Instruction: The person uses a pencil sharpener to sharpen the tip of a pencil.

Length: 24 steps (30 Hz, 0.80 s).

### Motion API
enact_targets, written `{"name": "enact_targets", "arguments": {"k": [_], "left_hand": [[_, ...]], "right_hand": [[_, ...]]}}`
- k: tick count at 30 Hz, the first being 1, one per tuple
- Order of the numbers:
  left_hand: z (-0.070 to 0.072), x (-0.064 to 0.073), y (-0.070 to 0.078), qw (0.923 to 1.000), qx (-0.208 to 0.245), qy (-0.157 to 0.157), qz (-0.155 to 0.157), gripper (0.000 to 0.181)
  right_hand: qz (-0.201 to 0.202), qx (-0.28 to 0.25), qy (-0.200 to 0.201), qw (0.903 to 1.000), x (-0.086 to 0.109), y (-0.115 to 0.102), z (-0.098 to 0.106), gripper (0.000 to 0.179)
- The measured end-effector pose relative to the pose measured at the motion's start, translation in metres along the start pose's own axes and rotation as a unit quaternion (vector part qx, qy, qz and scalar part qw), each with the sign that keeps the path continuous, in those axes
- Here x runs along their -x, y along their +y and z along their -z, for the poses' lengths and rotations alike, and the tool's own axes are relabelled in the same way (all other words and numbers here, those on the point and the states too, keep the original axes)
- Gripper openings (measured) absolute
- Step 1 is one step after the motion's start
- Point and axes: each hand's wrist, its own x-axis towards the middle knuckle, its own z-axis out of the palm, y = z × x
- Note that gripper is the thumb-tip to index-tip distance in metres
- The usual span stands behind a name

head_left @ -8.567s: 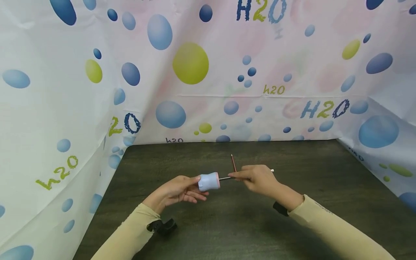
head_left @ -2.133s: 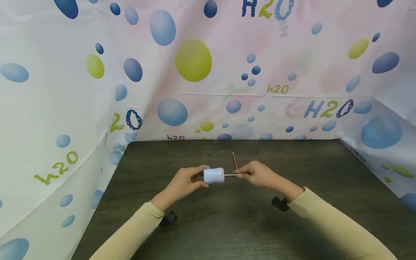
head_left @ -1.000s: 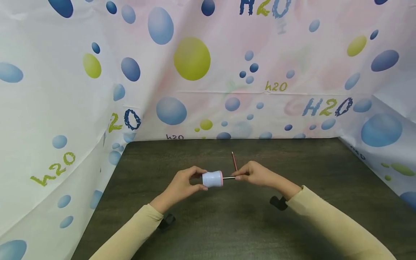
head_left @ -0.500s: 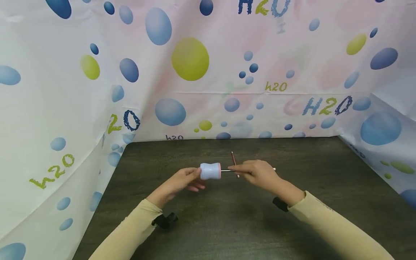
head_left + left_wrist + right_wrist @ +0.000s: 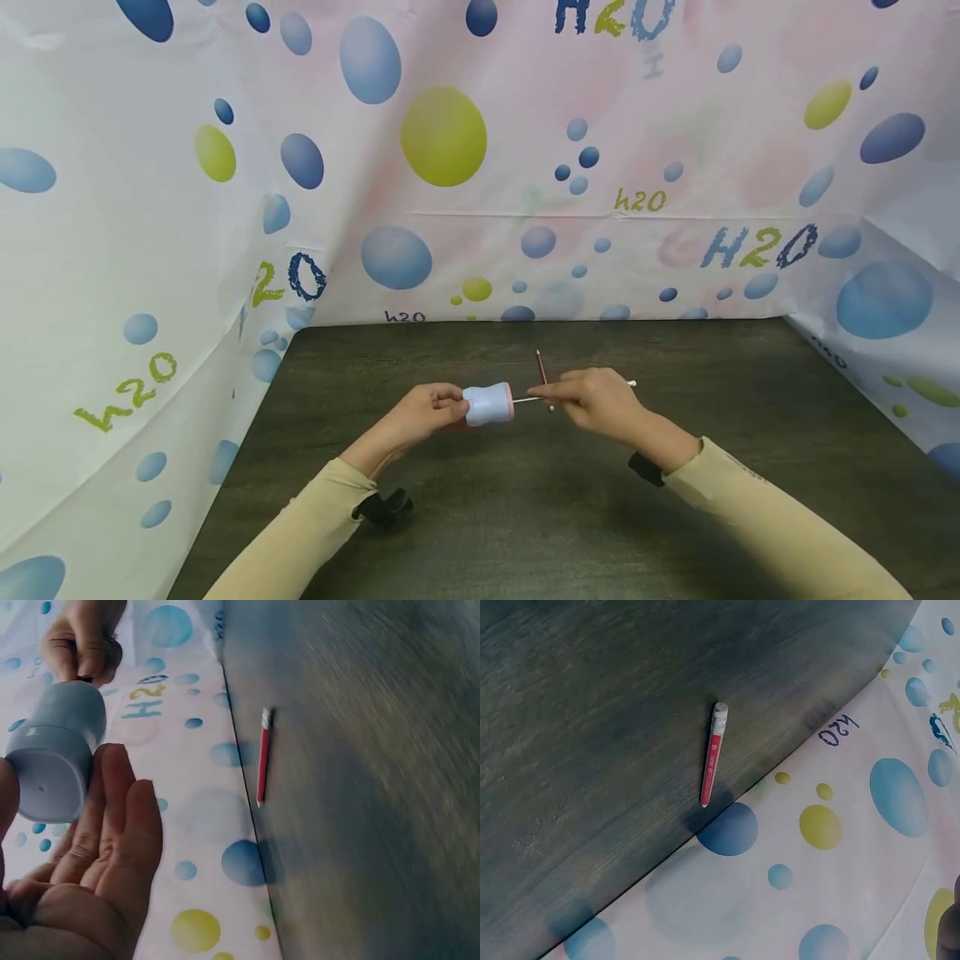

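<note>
Cylinder [image 5: 488,404], smooth and waisted, sits in the left hand [image 5: 412,422].

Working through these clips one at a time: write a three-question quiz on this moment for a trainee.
1. True or false: a red, white-ended pencil lies on the dark wood-grain tabletop.
2. Fill in: the right hand holds a slim, white-ended stick, which meets the ____-coloured rim of the pale-blue, waisted cylinder.
3. What does the left hand hold? A) the pale-blue cylinder; B) the red pencil; C) nothing.

Key: 1. True. 2. Pink. 3. A.
</note>
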Motion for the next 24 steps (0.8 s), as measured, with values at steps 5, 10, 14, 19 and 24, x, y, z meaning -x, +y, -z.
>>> {"name": "enact_targets", "arguments": {"k": [5, 10, 14, 19, 24], "left_hand": [[-0.004, 0.003, 0.003, 0.9920, -0.099, 0.053, -0.058, 0.042], [-0.013, 0.007, 0.004, 0.9343, -0.280, 0.110, -0.192, 0.052], [-0.015, 0.007, 0.002, 0.8930, -0.357, 0.129, -0.241, 0.057], [-0.009, 0.004, 0.004, 0.9543, -0.238, 0.083, -0.160, 0.066], [-0.001, -0.001, 0.005, 0.9978, -0.050, 0.034, -0.026, 0.072]], "right_hand": [[-0.072, -0.046, -0.084, 0.9928, -0.003, -0.002, 0.005, 0.027], [-0.212, -0.215, -0.202, 0.9316, -0.005, 0.005, 0.005, 0.025], [-0.243, -0.282, -0.235, 0.8977, -0.005, 0.012, 0.002, 0.028], [-0.239, -0.234, -0.212, 0.9185, -0.002, 0.012, 0.002, 0.029], [-0.167, -0.096, -0.130, 0.9726, -0.001, 0.003, 0.003, 0.028]]}}
